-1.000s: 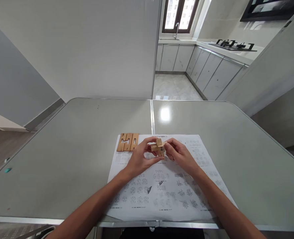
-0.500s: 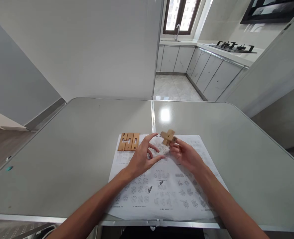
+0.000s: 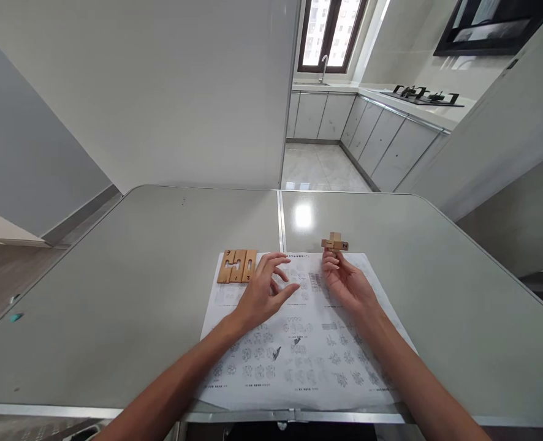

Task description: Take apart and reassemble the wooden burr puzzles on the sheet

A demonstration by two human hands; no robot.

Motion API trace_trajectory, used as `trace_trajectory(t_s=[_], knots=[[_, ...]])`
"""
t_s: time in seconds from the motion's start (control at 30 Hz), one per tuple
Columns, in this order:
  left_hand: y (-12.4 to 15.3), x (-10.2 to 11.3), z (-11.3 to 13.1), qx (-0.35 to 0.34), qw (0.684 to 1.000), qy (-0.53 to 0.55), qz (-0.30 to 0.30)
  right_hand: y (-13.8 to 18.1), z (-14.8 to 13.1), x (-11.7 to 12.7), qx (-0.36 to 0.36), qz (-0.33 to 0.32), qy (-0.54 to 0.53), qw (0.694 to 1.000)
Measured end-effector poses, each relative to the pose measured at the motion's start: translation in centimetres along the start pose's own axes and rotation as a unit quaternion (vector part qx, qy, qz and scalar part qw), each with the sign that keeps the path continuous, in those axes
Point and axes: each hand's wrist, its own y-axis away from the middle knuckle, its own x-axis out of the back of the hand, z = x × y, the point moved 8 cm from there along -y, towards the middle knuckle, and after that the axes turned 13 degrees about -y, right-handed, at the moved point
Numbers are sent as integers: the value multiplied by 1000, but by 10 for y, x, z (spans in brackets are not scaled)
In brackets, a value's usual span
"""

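My right hand (image 3: 345, 278) holds up a cross-shaped wooden puzzle (image 3: 334, 242) by its underside, above the top right part of a printed sheet (image 3: 308, 367). The puzzle is made of interlocked pieces, and a dark mark shows on its right end. With fingers apart and nothing in them, my left hand (image 3: 266, 285) hovers over the sheet's upper middle. Just left of it, several flat wooden puzzle pieces (image 3: 237, 267) with cut-out slots and inked numbers lie side by side at the sheet's top left corner.
The sheet lies on a grey folding table (image 3: 115, 294) with a metal seam (image 3: 280, 217) down its middle. A small teal object (image 3: 16, 317) is at the table's left edge. Beyond the table is a kitchen with a gas stove (image 3: 423, 95) and a faucet (image 3: 323, 68).
My right hand has moved right with the wooden puzzle and turned it so the cross stands more upright. My left hand has stayed nearly in place, with its fingers apart.
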Motion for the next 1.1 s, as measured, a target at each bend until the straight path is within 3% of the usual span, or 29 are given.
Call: trace_trajectory(t_s=[0.27,0.47,0.63,0.83,1.0,1.1], knots=[[0,0,-3,19,1000,3,2,-4,-15,12,99,39,-28,994],[-2,1,-2,25,1000,-2,-1,-3,-9,9,99,42,-31,994],[-4,2,-2,23,1000,-14,-1,7,7,-10,76,29,-16,997],[-4,5,2,-17,999,-46,4,21,29,-48,31,-93,160,982],[-4,12,12,-102,983,-147,28,22,45,-54,44,-143,299,943],[-7,27,4,-99,960,-256,64,23,50,-56,47,-155,353,921]])
